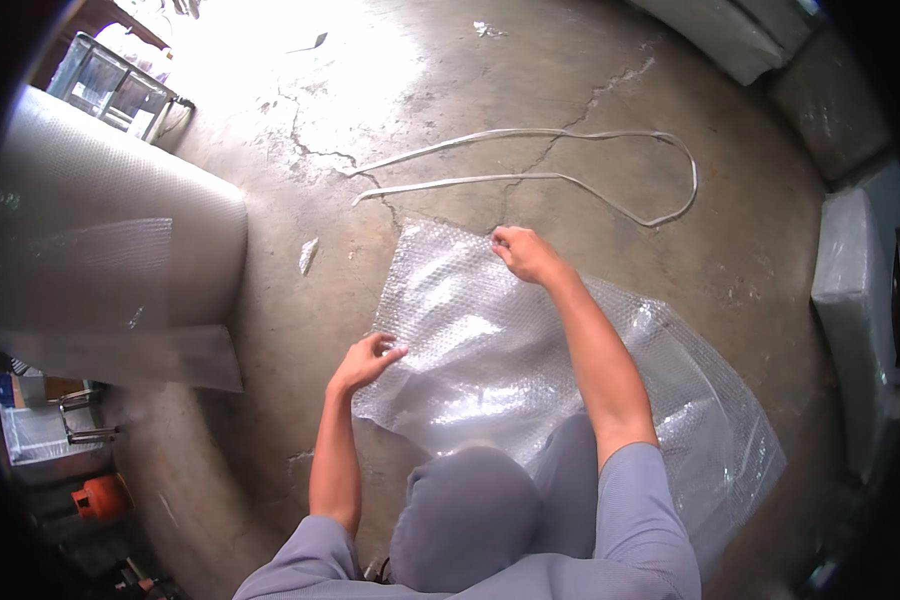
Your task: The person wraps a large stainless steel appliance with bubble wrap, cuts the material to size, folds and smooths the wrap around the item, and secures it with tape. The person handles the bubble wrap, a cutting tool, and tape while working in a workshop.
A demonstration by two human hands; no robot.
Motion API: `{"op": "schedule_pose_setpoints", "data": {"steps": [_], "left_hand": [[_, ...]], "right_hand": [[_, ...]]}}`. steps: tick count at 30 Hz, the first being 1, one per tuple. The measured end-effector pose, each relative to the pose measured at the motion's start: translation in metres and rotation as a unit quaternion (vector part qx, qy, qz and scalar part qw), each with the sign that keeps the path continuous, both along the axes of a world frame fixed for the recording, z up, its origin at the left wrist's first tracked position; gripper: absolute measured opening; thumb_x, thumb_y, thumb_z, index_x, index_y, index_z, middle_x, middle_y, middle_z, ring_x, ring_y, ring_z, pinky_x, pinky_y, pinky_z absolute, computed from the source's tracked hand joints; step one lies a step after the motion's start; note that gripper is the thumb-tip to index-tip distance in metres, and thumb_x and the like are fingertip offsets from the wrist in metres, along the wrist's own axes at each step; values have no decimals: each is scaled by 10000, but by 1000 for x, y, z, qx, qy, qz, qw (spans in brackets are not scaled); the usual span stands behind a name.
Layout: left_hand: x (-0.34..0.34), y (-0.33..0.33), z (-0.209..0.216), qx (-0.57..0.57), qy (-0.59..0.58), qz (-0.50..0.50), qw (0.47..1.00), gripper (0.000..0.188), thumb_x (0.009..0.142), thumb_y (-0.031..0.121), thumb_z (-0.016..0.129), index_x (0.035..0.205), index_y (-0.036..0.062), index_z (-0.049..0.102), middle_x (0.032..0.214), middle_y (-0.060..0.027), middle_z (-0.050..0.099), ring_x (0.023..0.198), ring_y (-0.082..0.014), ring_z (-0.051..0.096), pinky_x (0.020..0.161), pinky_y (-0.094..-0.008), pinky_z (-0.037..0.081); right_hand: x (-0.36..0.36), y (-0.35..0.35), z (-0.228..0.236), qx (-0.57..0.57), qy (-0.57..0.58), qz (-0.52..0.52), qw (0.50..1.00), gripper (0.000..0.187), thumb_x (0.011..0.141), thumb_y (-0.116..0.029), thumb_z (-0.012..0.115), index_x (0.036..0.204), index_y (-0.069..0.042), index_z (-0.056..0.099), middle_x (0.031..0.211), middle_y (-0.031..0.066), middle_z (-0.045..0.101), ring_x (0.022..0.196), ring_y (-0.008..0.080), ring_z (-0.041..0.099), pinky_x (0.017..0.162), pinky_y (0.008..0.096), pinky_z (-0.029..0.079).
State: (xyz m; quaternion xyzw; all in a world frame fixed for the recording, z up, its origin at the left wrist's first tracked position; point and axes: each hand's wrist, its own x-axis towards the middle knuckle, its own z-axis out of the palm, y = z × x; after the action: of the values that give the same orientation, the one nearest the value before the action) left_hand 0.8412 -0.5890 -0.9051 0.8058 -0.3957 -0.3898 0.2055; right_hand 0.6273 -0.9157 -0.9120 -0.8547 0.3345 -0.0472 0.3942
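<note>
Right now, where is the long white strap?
In the head view, the white strap lies in an open loop on the concrete floor, upper half, mostly right of centre, just beyond the bubble-wrap sheet and right hand.

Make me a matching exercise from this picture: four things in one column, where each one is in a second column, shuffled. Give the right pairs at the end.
Things
1. left hand
2. right hand
3. white strap
4. orange canister

Places
A. on the floor beyond the sheet, bent into an open loop
B. at the far edge of the bubble wrap sheet
C. in the lower left of the picture, away from the sheet
D. at the left edge of the sheet

Pairs: 1-D, 2-B, 3-A, 4-C
</note>
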Motion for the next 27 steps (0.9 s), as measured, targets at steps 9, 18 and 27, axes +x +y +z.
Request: {"op": "schedule_pose_setpoints", "data": {"steps": [9,18,27], "left_hand": [[-20,87,-12,47,114,67,990,248,1004,246,646,973,1,670,904,-26,680,812,-127,593,807,-313,476],[-80,130,-42,-134,-33,326,935,339,1057,315,521,929,8,588,683,-79,616,637,-172,601,624,-358,500],[-105,145,-47,-99,-119,383,911,315,1036,295,548,929,4,605,711,-107,638,653,-197,614,634,-388,503]], "right_hand": [[48,8,-25,-12,79,-19,997,264,993,-293,572,1123,-71,635,1152,176,683,1106,387,632,911,488,502],[95,14,-45,93,32,89,991,274,1034,-384,521,1136,-159,639,1153,158,671,1124,389,618,938,512,478],[139,59,-83,-178,130,87,972,314,980,-479,569,1063,-212,712,1100,87,680,1055,275,678,986,609,365]]}}
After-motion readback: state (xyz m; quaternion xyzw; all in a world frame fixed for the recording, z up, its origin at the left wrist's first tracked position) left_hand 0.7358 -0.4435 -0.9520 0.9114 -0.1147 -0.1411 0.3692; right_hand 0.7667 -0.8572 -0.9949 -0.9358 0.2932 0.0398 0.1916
